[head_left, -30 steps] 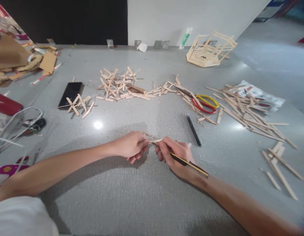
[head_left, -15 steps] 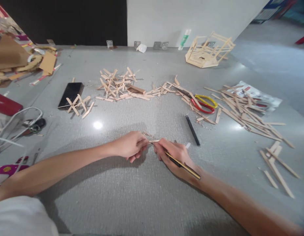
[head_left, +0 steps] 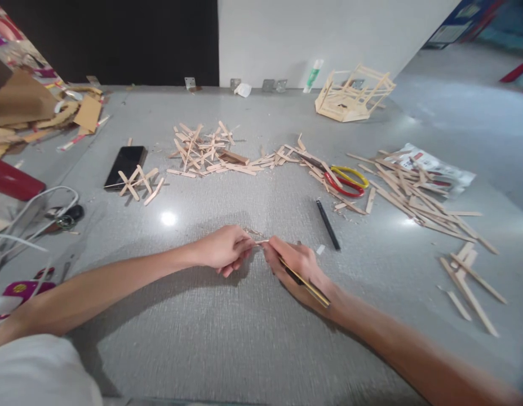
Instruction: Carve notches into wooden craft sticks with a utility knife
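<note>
Near the middle of the table, my left hand (head_left: 225, 250) pinches the left end of a small wooden craft stick (head_left: 262, 242). My right hand (head_left: 298, 266) is closed around a slim yellow-and-black craft knife (head_left: 307, 285), whose rear end sticks out over the wrist. The fingertips of my right hand meet the stick's right end, and its blade is hidden there. Small wood shavings (head_left: 253, 232) lie just beyond my fingers. To the right are a black pen-like tool (head_left: 328, 225) and a small whitish piece (head_left: 320, 249).
Loose craft sticks (head_left: 202, 149) lie piled at the back, with red-and-yellow-handled scissors (head_left: 346, 180) beside them. More sticks (head_left: 413, 197) cover a white packet on the right. A hexagonal stick frame (head_left: 350, 98) stands far back. A phone (head_left: 125, 163) and white cable (head_left: 71, 194) are left.
The right hand and knife have shifted slightly left, closer to my left hand, and less of the stick shows between them. The view has tilted a little.
</note>
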Demonstrator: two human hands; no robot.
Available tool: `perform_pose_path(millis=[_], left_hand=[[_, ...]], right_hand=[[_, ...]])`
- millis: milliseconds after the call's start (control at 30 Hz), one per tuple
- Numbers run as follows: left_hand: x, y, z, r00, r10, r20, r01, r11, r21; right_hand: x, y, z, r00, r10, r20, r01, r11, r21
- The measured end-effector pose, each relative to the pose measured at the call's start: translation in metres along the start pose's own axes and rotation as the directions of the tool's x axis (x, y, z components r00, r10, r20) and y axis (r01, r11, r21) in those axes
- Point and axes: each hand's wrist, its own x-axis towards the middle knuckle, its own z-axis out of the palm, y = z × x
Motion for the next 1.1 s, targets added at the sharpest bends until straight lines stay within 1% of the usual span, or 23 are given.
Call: perform_pose_path(millis=[133,200,367,467,600,667,833,1100], left_hand=[[-0.0005,-0.0001,0.0021,0.999,-0.032,-0.031,0.032,0.999,0.0],[-0.0011,0.0004,0.0033,0.999,-0.034,-0.04,0.034,0.999,0.01],[-0.0017,0.0024,0.0042,0.998,-0.032,-0.047,0.034,0.998,0.053],[-0.0013,0.0016,0.0036,0.999,-0.025,-0.044,0.027,0.999,0.044],[-0.0015,0.0013,0.0026,1.0,0.004,-0.022,-0.004,1.0,0.029],[-0.0022,0.003,0.0025,1.0,-0.004,-0.023,0.005,1.0,0.028],[-0.0029,0.0065,0.0023,0.999,-0.021,-0.029,0.022,0.999,0.031],[-0.0009,0.0031,0.003,0.999,-0.016,-0.032,0.017,0.999,0.035]], right_hand=[[0.0007,-0.0003,0.0014,0.994,0.11,-0.008,-0.109,0.99,0.084],[0.0008,-0.0002,0.0013,0.991,0.131,-0.008,-0.129,0.985,0.115],[-0.0003,-0.0004,-0.0009,0.992,0.125,0.008,-0.125,0.976,0.176],[-0.0015,-0.0003,-0.0015,0.992,0.129,-0.001,-0.127,0.974,0.187],[-0.0027,0.0002,-0.0008,0.995,0.094,-0.024,-0.089,0.983,0.159],[-0.0027,0.0002,-0.0006,0.997,0.08,-0.018,-0.076,0.986,0.149],[-0.0024,-0.0016,-0.0013,0.996,0.094,-0.006,-0.092,0.984,0.15],[-0.0015,-0.0017,-0.002,0.995,0.094,0.012,-0.095,0.982,0.163]])
